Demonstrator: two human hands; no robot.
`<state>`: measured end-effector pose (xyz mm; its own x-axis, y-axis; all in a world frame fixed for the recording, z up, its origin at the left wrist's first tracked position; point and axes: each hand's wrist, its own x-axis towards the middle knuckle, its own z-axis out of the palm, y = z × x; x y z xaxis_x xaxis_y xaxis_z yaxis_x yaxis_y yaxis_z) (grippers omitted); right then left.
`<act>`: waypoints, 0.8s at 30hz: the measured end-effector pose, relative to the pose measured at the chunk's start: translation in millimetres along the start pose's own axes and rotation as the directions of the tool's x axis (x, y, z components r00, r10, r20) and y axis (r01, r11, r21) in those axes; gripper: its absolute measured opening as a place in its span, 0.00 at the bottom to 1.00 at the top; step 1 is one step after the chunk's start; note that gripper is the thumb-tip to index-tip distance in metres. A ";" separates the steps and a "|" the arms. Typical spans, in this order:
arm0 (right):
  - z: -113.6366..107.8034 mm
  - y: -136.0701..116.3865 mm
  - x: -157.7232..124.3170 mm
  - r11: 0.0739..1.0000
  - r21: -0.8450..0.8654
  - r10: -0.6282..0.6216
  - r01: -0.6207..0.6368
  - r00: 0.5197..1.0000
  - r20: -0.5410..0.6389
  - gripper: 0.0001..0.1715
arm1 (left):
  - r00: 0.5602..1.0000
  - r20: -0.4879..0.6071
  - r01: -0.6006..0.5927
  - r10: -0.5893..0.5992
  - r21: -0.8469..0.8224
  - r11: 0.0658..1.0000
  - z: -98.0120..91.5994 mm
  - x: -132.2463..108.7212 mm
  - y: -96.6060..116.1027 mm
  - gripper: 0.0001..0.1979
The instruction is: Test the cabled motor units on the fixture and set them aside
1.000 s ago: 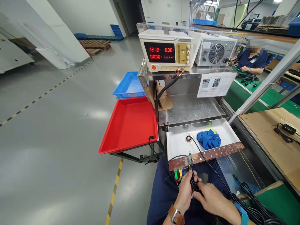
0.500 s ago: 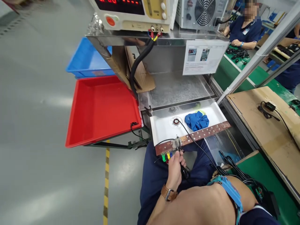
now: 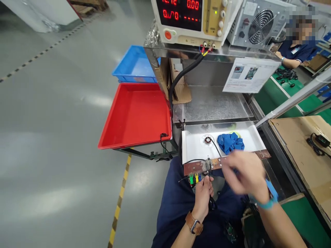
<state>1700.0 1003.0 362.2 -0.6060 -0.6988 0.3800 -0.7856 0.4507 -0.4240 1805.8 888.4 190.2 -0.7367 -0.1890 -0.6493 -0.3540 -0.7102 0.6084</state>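
My left hand point(image 3: 204, 194) is closed on a black cable point(image 3: 211, 203), its plug end up at the small clear block point(image 3: 207, 166) on the copper-brown strip point(image 3: 192, 168). Green, yellow and blue clips point(image 3: 195, 178) hang just below the strip by my fingers. Blurred by motion, my right hand point(image 3: 245, 174) is over the right part of the strip and hides some of it. What its fingers hold, if anything, does not show. In the white tray point(image 3: 191, 148) behind the strip lie a small round part point(image 3: 207, 140) with a black cord and a crumpled blue cloth or glove point(image 3: 231, 143).
To the left stand a red bin point(image 3: 137, 113) and a blue bin point(image 3: 137, 67). A power supply point(image 3: 181, 20) with a red display sits on the metal shelf above. Cardboard point(image 3: 297, 151) with a black adapter point(image 3: 322, 140) is at right. A co-worker point(image 3: 297, 48) sits beyond.
My right hand has come up from the lower right to over the strip. My left hand stays at the strip with the cable. The view has shifted, so things appear further right.
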 end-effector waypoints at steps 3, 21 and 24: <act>57.8 63.4 55.8 0.958 -0.187 0.243 -0.219 0.963 0.116 0.19 | 0.998 -0.052 -0.041 0.041 -0.006 0.999 6.7 4.6 -4.5 0.35; 183.5 123.4 91.0 0.816 -0.416 0.558 -0.402 0.736 0.383 0.21 | 0.999 -0.029 -0.015 0.014 -0.043 0.999 -13.9 35.1 -25.9 0.38; 186.0 124.4 87.0 0.820 -0.400 0.550 -0.410 0.758 0.352 0.22 | 0.999 -0.036 -0.022 0.020 -0.060 0.998 -16.0 37.9 -27.4 0.38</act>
<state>1572.8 895.0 189.6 -0.8470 -0.4770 -0.2345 -0.4459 0.8778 -0.1750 1796.8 889.8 141.6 -0.7223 -0.2274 -0.6531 -0.3023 -0.7455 0.5940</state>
